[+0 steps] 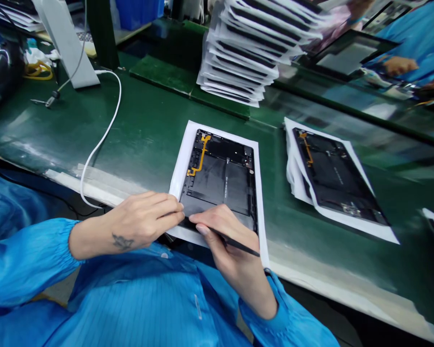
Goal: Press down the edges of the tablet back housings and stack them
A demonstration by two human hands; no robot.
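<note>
An open black tablet housing (217, 178) with an orange flex cable (201, 156) along its left side lies on a white sheet (261, 202) near the table's front edge. My right hand (229, 236) holds a dark, thin tool (240, 246), probably tweezers, over the housing's near end; the tip is hidden by the fingers. At the near left corner of the housing, my left hand (141, 217) rests with fingers bent and pressed together. Whatever those fingertips pinch, if anything, is too small to make out.
A second housing (340, 173) lies on white sheets to the right. Behind stands a tall stack of sheeted panels (242, 53). A white cable (112, 118) crosses the green table (144, 144) at left. Another person's hand (400, 65) shows at the back right.
</note>
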